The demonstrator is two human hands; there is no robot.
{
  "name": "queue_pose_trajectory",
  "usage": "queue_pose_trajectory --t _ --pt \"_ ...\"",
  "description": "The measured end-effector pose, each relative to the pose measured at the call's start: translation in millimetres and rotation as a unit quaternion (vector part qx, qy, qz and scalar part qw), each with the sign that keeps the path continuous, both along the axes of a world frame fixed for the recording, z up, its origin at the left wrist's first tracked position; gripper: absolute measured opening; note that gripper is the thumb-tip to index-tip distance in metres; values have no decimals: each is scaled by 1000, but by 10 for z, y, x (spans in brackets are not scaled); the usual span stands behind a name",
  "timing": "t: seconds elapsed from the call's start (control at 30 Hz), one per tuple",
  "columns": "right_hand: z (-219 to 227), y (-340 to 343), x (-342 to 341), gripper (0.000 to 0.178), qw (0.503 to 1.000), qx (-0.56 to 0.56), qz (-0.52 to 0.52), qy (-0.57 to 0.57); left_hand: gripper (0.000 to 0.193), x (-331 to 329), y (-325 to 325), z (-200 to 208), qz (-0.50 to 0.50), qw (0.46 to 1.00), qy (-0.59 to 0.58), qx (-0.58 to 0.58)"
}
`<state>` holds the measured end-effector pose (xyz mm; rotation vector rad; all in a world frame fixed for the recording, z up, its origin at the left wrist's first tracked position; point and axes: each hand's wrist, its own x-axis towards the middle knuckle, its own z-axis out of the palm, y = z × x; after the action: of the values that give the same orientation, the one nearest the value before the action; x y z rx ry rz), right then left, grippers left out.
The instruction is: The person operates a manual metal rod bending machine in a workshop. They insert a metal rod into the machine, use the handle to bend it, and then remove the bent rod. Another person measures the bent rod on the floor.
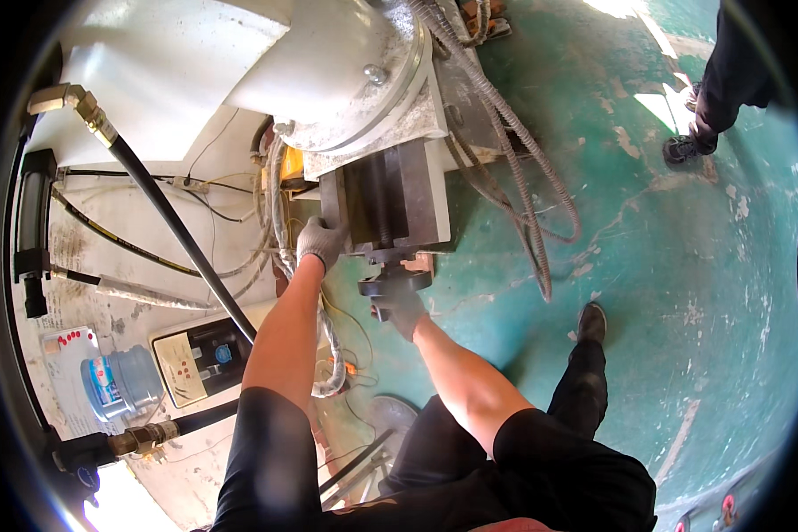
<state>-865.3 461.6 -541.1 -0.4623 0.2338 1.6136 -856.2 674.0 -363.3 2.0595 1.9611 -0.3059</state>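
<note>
My right hand [405, 313], in a grey knit glove, is closed at the near side of a black handwheel [395, 282]. A small handle shows beside its fingers, and part of the hand is blurred. The wheel sits on the end of a screw shaft [387, 199] running along the grooved metal slide [419, 191] of a white machine. Further left, my gloved left hand [321, 241] grips the slide's left edge near its front corner; some fingertips are hidden.
Ribbed hoses [528, 199] loop over the green floor [647, 293] to the right. Black hydraulic hoses [173, 230] cross the left side. A blue water jug [122, 383] stands by a dispenser [204, 362]. Another person's leg [727, 97] shows at upper right. A round stool [390, 417] is near my legs.
</note>
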Motion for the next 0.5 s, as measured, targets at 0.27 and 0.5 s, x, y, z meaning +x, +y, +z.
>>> queue_pose_trajectory --t 0.27,0.5 --pt "269 -81 256 35 992 -16 27 -119 63 -91 16 -41 -4 1000 -5 -1" --pt "-8 -37 183 40 829 -64 -5 -555 60 -6 15 1 -18 1000 6 8"
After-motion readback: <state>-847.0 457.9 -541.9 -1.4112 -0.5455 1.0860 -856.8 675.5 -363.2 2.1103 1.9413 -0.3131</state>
